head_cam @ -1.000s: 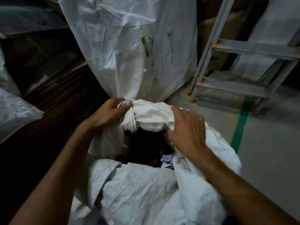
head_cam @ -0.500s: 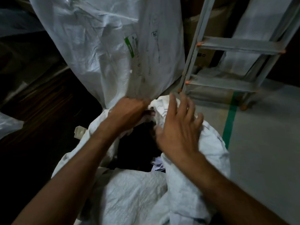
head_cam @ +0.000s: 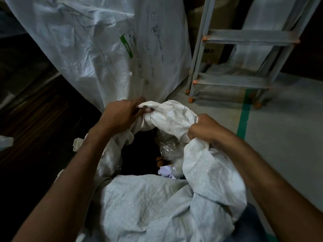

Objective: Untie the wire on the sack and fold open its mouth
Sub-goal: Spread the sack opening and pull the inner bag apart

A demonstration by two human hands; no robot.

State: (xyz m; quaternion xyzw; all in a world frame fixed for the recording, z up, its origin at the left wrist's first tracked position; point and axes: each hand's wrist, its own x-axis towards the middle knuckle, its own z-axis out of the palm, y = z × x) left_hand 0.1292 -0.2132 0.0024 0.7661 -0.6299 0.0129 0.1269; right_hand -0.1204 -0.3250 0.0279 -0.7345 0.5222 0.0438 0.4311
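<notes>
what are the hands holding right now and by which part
Both hold the white sack by its mouth rim: the left hand pinches the far edge, the right hand grips bunched fabric on the right side.

The bare left forearm point(head_cam: 75, 172) and bare right forearm point(head_cam: 265, 172) reached forward and converged, the left hand point(head_cam: 122, 116) lying knuckles-up with fingers curled round the far rim of the white woven plastic sack point(head_cam: 209, 172), the right hand point(head_cam: 206, 131) fisted nearby, clenching a bunch of the same rim.
</notes>
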